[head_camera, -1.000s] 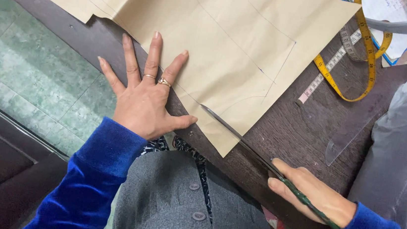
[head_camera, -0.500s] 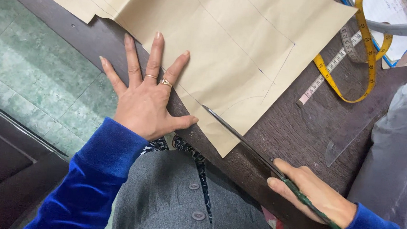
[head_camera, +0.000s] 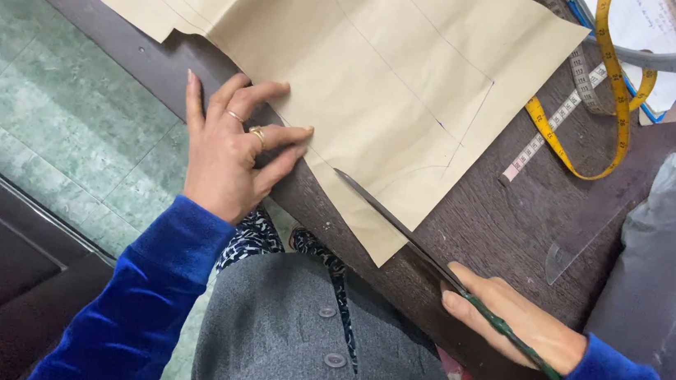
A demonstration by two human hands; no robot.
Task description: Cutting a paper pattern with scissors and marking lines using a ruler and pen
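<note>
Both arms wear sleeves of deep royal-blue velvet with a soft sheen, ending in snug cuffs at the wrists. The left hand (head_camera: 230,151) carries two rings on neighbouring fingers, one a thin band, the other gold-coloured and thicker. The right hand (head_camera: 511,318) is bare of rings as far as can be seen. Over the torso lies a grey woollen garment with round grey buttons, and beneath its edge shows dark fabric patterned in white.
</note>
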